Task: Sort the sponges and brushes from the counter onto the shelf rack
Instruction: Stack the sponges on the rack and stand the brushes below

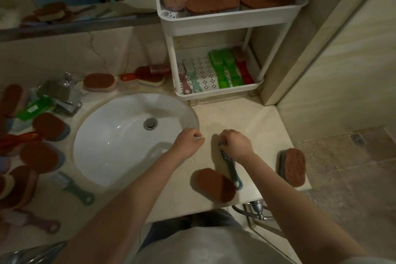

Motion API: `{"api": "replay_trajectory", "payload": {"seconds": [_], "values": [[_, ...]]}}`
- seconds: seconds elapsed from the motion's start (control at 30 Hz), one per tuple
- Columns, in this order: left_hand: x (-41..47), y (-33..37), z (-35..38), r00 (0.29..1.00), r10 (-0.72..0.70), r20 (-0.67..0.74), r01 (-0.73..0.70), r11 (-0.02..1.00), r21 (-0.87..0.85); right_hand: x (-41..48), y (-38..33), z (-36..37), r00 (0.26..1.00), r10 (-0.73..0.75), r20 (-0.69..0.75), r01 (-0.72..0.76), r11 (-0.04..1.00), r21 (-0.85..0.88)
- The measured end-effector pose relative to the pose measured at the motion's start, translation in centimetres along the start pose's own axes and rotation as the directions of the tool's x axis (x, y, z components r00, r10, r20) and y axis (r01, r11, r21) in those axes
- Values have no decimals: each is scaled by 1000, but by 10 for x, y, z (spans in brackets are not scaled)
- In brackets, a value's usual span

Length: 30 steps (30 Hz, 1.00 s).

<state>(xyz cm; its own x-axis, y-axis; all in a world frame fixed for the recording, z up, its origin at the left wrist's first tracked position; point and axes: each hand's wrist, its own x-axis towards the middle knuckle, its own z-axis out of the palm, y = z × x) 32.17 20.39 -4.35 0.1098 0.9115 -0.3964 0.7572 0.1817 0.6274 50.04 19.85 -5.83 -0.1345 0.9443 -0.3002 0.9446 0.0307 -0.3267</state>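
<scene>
Beige stone counter around white sink, ending at front edge and at right edge over tiled floor. White shelf rack in back corner, against wall. Open counter between rack and hands. Right hand closed around head end of blue-grey brush, handle lying on counter. Left hand loosely curled, holding nothing, over sink rim. Two brown-topped sponges close by: one sponge touching brush handle, other sponge at right edge, partly overhanging. Lower rack level: two small brushes, two green, one red. Upper level: several sponges, exact count unclear. More sponges and brushes left of sink.
</scene>
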Motion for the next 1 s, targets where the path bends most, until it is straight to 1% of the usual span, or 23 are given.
{"api": "replay_trajectory", "payload": {"seconds": [0.07, 0.1, 0.13, 0.2, 0.23, 0.37, 0.47, 0.57, 0.63, 0.7, 0.73, 0.77, 0.8, 0.83, 0.87, 0.93, 1.0], "values": [[2, 3, 2, 1000, -29, -4, 29, 999, -25, 0, 3, -1, 999, 31, -45, -28, 998, 60], [3, 4, 3, 999, -47, -5, 47, 998, -37, -1, 4, -2, 998, 48, -38, -45, 996, 79], [3, 5, 4, 998, -67, -3, 67, 997, -45, -3, 5, -1, 998, 63, -8, -62, 995, 76], [3, 7, 7, 995, -102, 8, 102, 993, -52, -6, 6, 0, 994, 95, 62, -96, 995, 17], [2, 7, 9, 993, -113, 15, 114, 992, -57, -7, 6, 2, 991, 114, 72, -114, 993, -9], [-1, 14, 15, 989, -147, 29, 150, 981, -121, -1, 0, 6, 983, 182, 0, -182, 983, 10], [-3, 17, 16, 987, -156, 25, 158, 975, -158, 6, -3, 6, 978, 208, 15, -208, 977, 33], [-2, 16, 17, 985, -169, 29, 172, 968, -183, 13, -1, 3, 971, 233, 47, -237, 966, 105], [-3, 19, 15, 984, -174, 44, 179, 960, -217, 18, 2, -7, 968, 245, 49, -250, 941, 230], [-4, 23, 13, 984, -164, 68, 176, 951, -253, 27, 1, -20, 966, 259, 26, -247, 880, 407], [-4, 25, 11, 984, -156, 82, 173, 946, -275, 30, -1, -26, 964, 266, 22, -238, 817, 526], [-4, 27, 9, 984, -152, 96, 175, 935, -309, 32, -6, -32, 961, 274, 33, -227, 719, 657], [-5, 30, 7, 983, -145, 110, 175, 918, -356, 33, -12, -38, 961, 273, 52, -212, 598, 773], [-5, 32, 4, 984, -131, 124, 170, 903, -394, 34, -19, -43, 962, 263, 70, -195, 487, 852], [-7, 34, 2, 985, -108, 134, 156, 894, -421, 34, -26, -47, 967, 243, 71, -168, 409, 897], [-11, 36, -3, 986, -93, 138, 150, 857, -492, 33, -39, -53, 977, 209, 39, -110, 342, 933], [-17, 36, -6, 989, -103, 111, 148, 805, -574, 32, -51, -54, 982, 191, 1, -65, 327, 943]]}}
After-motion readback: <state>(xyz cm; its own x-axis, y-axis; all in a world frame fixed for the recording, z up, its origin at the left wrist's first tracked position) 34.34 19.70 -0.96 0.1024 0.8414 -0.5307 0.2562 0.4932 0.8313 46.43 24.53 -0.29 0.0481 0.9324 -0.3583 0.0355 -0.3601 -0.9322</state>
